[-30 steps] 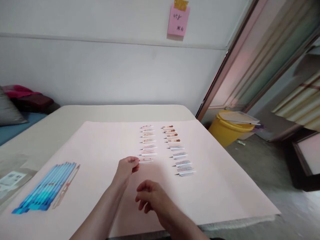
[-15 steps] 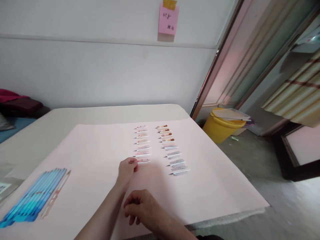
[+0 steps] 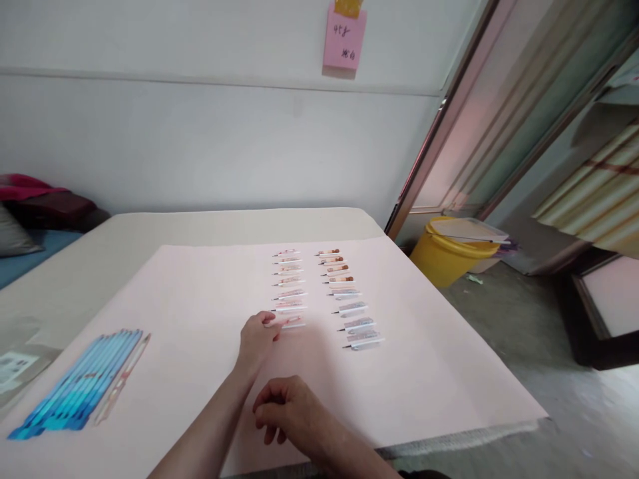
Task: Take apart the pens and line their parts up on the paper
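- left hand [image 3: 254, 339] is at the nearest pen [image 3: 293, 321] in the left column, hiding its left end; cannot tell whether the fingers clamp it
- right hand [image 3: 289, 407] is empty, fingers loosely curled, thumb apart
- right column of pens [image 3: 354, 308] lies just beside
- blue pens [image 3: 82, 382] lie far left on pink sheet [image 3: 200, 286]
- yellow bin [image 3: 436, 259] stands beyond

You get soft, fairly dim light, brightest on the floor [image 3: 594, 412] past the desk [image 3: 224, 227] at its right. A diffuse shadow darkens its near edge. Wide-lens stretching warps your picture's sides; pens [image 3: 352, 308] look soft.
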Demonstrator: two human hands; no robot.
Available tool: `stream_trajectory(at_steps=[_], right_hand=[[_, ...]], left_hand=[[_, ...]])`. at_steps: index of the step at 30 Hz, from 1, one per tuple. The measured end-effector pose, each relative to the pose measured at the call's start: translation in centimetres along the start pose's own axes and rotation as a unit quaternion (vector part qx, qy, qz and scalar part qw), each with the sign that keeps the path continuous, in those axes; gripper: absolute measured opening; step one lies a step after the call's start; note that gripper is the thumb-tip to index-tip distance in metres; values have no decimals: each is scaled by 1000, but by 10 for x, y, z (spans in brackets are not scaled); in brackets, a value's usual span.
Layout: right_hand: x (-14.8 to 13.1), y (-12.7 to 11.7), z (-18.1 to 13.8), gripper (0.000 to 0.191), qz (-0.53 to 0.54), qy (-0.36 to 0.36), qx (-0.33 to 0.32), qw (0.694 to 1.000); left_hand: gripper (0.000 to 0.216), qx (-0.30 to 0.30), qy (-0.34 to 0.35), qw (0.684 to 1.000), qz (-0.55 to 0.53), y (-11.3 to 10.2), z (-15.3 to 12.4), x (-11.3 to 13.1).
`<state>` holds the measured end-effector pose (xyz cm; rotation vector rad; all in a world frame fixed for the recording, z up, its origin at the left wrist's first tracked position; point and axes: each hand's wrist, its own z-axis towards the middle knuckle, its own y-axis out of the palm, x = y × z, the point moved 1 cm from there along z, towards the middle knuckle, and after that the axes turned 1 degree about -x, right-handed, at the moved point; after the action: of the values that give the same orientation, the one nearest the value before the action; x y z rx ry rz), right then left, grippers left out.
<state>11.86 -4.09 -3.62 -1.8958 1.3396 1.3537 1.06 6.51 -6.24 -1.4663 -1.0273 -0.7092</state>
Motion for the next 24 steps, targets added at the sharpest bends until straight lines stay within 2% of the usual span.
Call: stream_trajectory(at_steps=[3, 6, 10, 14, 21, 24], right_hand=[[1, 0, 1, 16, -4, -2, -2, 1000], [2, 1, 1, 14, -3, -1, -7, 1000], [1, 3, 1, 12, 0, 2, -3, 1000], [3, 3, 2, 13, 1, -10, -10, 1000], [2, 2, 1, 13, -2, -4, -10, 1000], [-2, 2, 0, 12, -2, 1, -10, 1000]], left_hand=[[19, 6, 39, 993, 111, -10, 1, 8], [12, -29, 94, 965, 242, -15, -3, 12], [15, -95, 167, 912, 362, -8, -13, 12], [22, -93, 173, 881, 431, 3, -17, 13], [19, -71, 156, 895, 413, 5, -15, 18], [23, -83, 157, 904, 390, 4, -14, 17]])
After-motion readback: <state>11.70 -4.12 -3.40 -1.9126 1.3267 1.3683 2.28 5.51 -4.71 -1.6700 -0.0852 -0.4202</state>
